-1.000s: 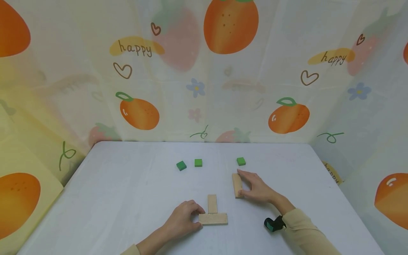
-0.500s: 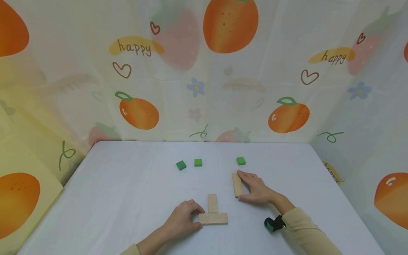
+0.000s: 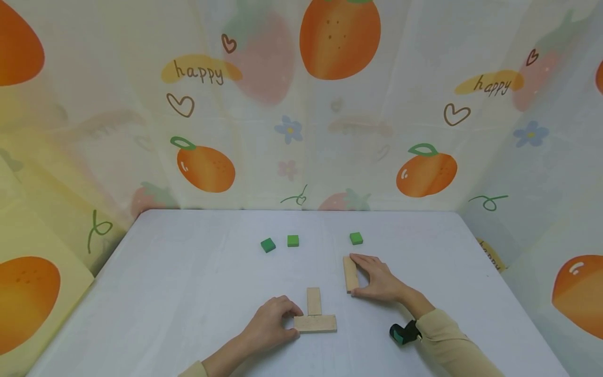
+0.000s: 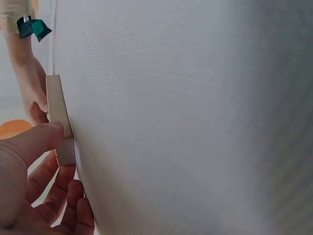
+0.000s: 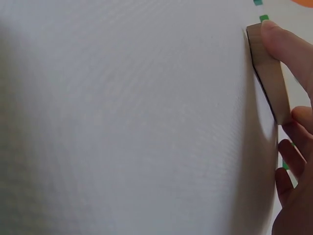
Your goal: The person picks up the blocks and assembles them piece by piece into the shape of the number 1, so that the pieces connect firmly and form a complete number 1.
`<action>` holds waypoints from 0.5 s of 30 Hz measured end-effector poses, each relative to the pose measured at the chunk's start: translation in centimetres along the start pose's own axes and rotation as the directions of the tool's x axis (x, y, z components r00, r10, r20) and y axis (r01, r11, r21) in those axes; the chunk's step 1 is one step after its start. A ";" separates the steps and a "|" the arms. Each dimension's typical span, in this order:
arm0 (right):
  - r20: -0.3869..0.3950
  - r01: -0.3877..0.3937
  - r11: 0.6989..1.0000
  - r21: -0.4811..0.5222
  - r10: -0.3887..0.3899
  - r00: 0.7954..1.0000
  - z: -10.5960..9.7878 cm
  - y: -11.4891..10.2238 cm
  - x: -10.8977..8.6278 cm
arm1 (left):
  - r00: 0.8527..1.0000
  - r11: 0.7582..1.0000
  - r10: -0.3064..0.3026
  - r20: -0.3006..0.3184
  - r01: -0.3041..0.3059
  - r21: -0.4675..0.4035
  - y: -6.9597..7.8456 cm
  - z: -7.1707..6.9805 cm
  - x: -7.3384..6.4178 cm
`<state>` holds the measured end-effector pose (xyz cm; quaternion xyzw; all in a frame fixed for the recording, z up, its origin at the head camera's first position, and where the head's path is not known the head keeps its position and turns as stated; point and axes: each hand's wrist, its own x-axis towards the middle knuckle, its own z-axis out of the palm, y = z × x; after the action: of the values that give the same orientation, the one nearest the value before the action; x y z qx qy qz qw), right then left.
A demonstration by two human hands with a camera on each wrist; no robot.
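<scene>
Two pale wooden blocks form an upside-down T on the table: a crosswise block (image 3: 316, 324) and a second block (image 3: 313, 301) standing off its far edge. With thumb and fingers, my left hand (image 3: 270, 322) pinches the left end of the crosswise block; the left wrist view shows the thumb on its near side. Farther right, my right hand (image 3: 380, 278) pinches a third wooden block (image 3: 350, 275) lengthwise, thumb at the near end and fingertips at the far end. This block lies slightly slanted, apart from the T.
Behind the blocks lie a dark green square (image 3: 268, 245), a light green square (image 3: 293, 241) and another green square (image 3: 356, 238). A black wrist device (image 3: 404, 332) hangs by the right sleeve. A fruit-printed cloth (image 3: 320, 125) rises behind the white table (image 3: 188, 262).
The right hand's fingertips have shifted very slightly toward the near side along the third block. The left hand and all the blocks stay where they were.
</scene>
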<state>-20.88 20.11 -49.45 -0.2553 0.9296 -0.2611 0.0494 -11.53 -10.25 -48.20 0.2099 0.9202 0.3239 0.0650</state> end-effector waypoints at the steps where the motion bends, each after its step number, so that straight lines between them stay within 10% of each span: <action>1: -0.004 0.000 1.000 0.001 0.000 1.000 0.0 0.0 0.0 | 1.000 1.000 -0.003 0.001 0.003 0.002 0.0 0.0 0.0; 15: -0.047 0.000 1.000 0.004 0.000 0.999 0.1 -0.1 0.3 | 1.000 1.000 -0.011 0.007 0.011 -0.005 0.1 -0.1 0.0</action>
<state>-21.13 19.84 -49.44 -0.2491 0.9300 -0.2689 0.0281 -11.52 -10.23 -48.11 0.2060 0.9203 0.3252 0.0704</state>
